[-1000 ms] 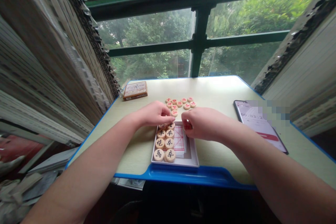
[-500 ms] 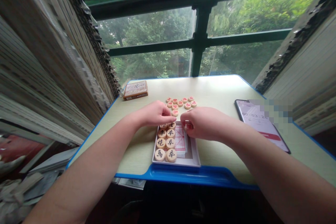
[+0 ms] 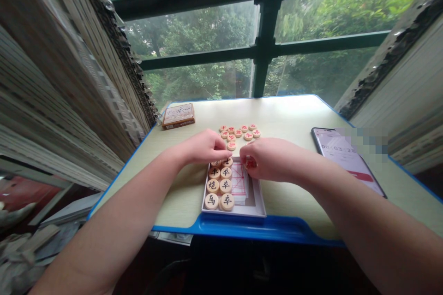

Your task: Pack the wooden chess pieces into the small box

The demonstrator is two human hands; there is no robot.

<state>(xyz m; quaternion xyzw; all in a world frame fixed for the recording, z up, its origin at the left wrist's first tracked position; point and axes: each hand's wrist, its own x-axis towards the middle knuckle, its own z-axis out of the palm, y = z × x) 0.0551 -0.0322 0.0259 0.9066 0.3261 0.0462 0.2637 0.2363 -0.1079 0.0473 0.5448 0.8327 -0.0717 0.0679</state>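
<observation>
A shallow white box lies near the front of the table. Its left side holds two columns of round wooden Chinese chess pieces with black characters; a folded paper board with red lines lies beside them. My left hand is closed at the box's far left corner, thumb along the far edge; whatever its curled fingers hold is hidden. Over the box's far right part, my right hand pinches a red-lettered chess piece. Several red-lettered pieces lie on the table beyond both hands.
A small brown printed box sits at the table's back left. On the right lies a phone with a timer showing. The table has a blue rim and a blue front trough. Window bars and curtains surround it.
The view has shifted slightly. Both hands keep nearly the same places at the box, and the red-lettered piece is still in my right fingers.
</observation>
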